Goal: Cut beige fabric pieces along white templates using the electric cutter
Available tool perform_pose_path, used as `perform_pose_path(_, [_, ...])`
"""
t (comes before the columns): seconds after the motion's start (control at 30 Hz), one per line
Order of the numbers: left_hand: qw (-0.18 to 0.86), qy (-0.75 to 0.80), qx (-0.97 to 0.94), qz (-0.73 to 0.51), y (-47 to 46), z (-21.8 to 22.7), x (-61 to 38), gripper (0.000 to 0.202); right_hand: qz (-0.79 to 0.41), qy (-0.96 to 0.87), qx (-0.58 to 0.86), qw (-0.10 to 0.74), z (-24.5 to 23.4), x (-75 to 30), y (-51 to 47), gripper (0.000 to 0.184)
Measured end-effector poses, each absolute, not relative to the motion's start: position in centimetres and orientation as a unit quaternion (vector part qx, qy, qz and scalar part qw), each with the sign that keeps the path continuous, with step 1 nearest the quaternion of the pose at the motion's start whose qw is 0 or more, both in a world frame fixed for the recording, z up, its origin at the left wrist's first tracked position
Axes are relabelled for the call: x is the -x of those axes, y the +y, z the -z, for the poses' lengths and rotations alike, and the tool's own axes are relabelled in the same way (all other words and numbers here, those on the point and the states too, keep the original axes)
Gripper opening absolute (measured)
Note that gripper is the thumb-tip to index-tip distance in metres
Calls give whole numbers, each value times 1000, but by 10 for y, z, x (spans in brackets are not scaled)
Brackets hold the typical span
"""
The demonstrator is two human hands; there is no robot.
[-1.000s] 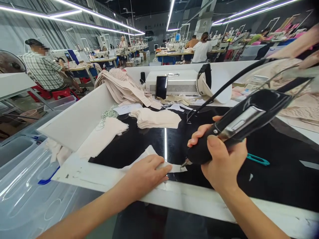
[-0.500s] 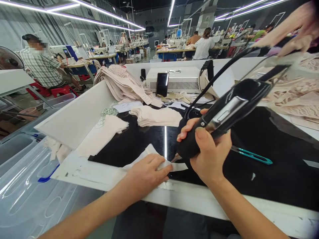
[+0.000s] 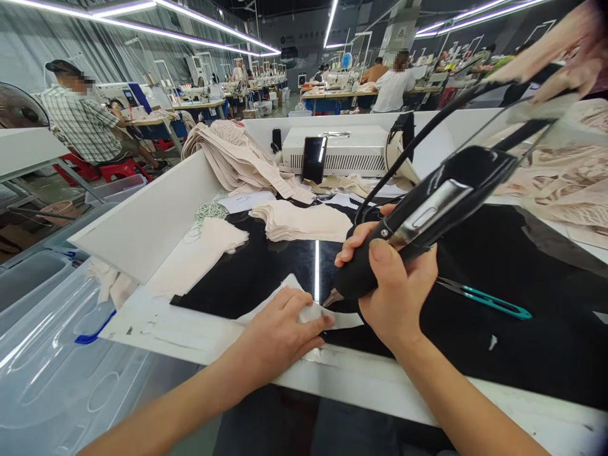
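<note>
My right hand (image 3: 392, 285) is wrapped round a black corded hand tool (image 3: 427, 212). The tool's metal tip touches a small pale fabric piece (image 3: 285, 297) that lies on the black worktop (image 3: 498, 342). My left hand (image 3: 280, 332) lies flat on that piece, fingers stretched out and pressing it down just left of the tip. A black cable runs from the tool up and to the right.
A stack of beige cut pieces (image 3: 301, 221), a larger heap of beige garments (image 3: 232, 158), a white machine (image 3: 339, 151) with a phone (image 3: 313, 159) leaning on it, teal thread snips (image 3: 484, 297), clear plastic bins (image 3: 52, 354) at the left. Another person's hand (image 3: 560, 57) holds lace top right.
My right hand and the tool have slid leftward along the fabric piece toward my left hand. The left hand has stayed pressed on the fabric.
</note>
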State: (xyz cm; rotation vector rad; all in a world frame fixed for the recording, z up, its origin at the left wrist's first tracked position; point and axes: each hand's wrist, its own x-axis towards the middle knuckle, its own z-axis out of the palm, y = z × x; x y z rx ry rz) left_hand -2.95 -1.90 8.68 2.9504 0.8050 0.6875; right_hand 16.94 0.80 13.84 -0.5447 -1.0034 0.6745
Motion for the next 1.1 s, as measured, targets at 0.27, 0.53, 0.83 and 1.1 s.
perform_pose_path(0.27, [19, 277, -935, -220, -21, -85, 28, 32, -319, -478, 258, 777, -137, -166, 14, 38])
perform_pose_path(0.53, [37, 281, -935, -214, -21, -84, 28, 33, -314, -480, 281, 769, -138, -160, 18, 44])
perform_pose_path(0.83, [66, 282, -933, -213, -19, -86, 34, 37, -319, -474, 271, 775, -137, -167, 20, 44])
perform_pose_path(1.1, [62, 473, -853, -212, 10, -93, 44, 21, -266, -475, 352, 761, -141, -204, 21, 50])
